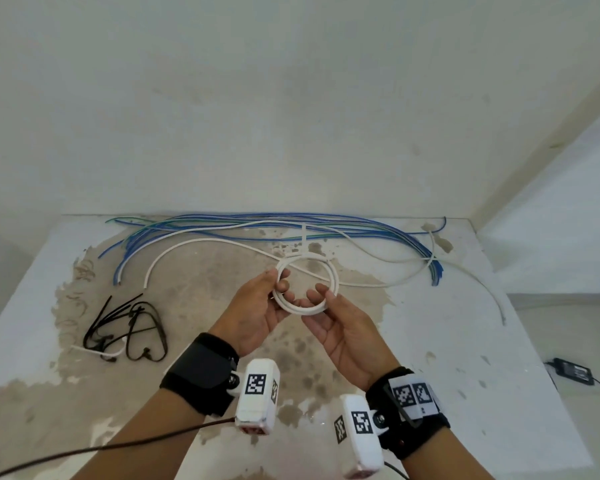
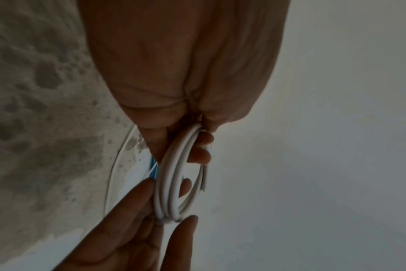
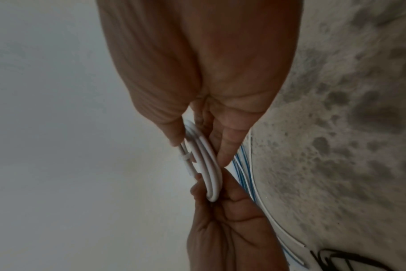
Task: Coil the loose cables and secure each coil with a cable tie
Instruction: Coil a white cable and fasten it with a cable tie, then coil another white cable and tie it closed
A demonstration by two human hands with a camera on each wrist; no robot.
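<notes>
Nearest the camera, both wrists wear black straps with white tagged camera boxes, and just beyond them the two hands hold a white cable coil (image 1: 303,287) up above the table (image 1: 465,341). The left hand (image 1: 257,315) pinches the coil's left arc between thumb and fingers, while the right hand (image 1: 333,322) cradles the lower right arc with thumb and curled fingertips closed on it. The right wrist view shows a white cable tie (image 3: 186,158) already wrapped around the strands at the coil's far side, its tail standing up in the head view. This coil looks done or in its last tightening, so the step in hand is likely finishing it. Next it should be set down clear of the loose runs, then a fresh cable picked out. To the left on the table lies a bunch of black cable ties (image 1: 125,329), with a white one beside it. Farther back, white loose cables (image 1: 205,241) curve across the stained surface, and the blue cables (image 1: 291,220) lie along the wall edge, uncoiled
</notes>
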